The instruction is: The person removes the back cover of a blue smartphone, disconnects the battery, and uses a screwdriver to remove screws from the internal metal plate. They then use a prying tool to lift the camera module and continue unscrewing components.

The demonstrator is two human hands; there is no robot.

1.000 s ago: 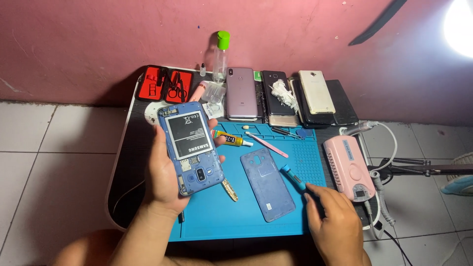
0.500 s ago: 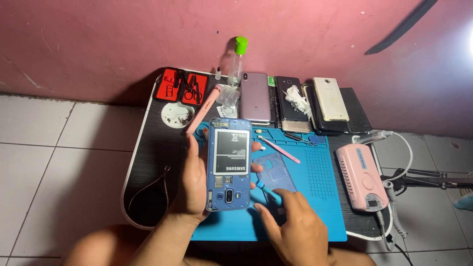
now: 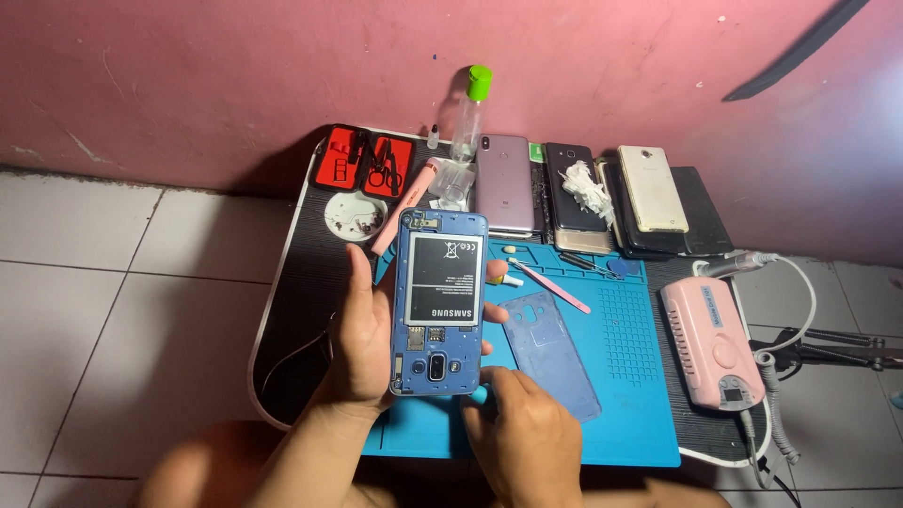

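My left hand [image 3: 362,334] holds a blue phone [image 3: 438,301] upright with its back cover off, so the grey battery and the camera module show. The fingers wrap its left edge and reach around the right side. My right hand [image 3: 522,428] sits just below the phone, its fingers curled at the bottom edge; whether it holds a tool I cannot tell. The phone's blue back cover [image 3: 550,353] lies flat on the blue work mat [image 3: 635,376] to the right.
A small black table [image 3: 301,310] carries the mat. At the back stand a red tool case [image 3: 369,160], a clear bottle with a green cap [image 3: 467,118] and several phones [image 3: 503,183]. Pink tweezers [image 3: 555,287] lie on the mat. A pink device [image 3: 710,343] with cables sits right.
My left hand has brought the phone to the middle and turned it upright. My right hand left the mat's right side and came under the phone's bottom edge. The view shifted left.
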